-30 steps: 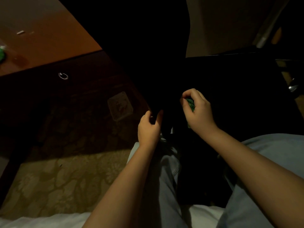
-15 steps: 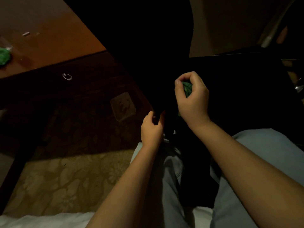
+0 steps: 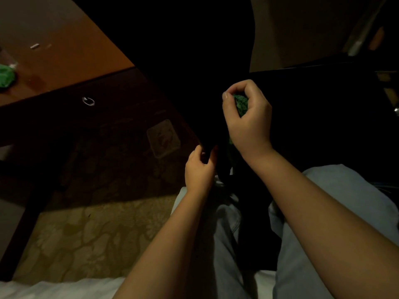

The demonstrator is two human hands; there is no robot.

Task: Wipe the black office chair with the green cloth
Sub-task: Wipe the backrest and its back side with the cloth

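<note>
In dim light the right hand (image 3: pixel 248 119) is curled round the bunched green cloth (image 3: pixel 240 103), thumb and fingertips closing over its top, and holds it against the black chair (image 3: pixel 194 61) where the dark back meets the seat. A little of the cloth shows below the wrist too. Lower and to the left, the left hand (image 3: pixel 199 169) grips a dark edge of the chair between thumb and fingers. Both forearms reach out over legs in pale jeans (image 3: pixel 345 201). At upper left is a brown tabletop (image 3: pixel 71 50) with a green lump (image 3: pixel 6 75) at its far edge, a ring pull (image 3: pixel 88 101) on the front below it, and patterned carpet (image 3: pixel 90 234) underneath.
</note>
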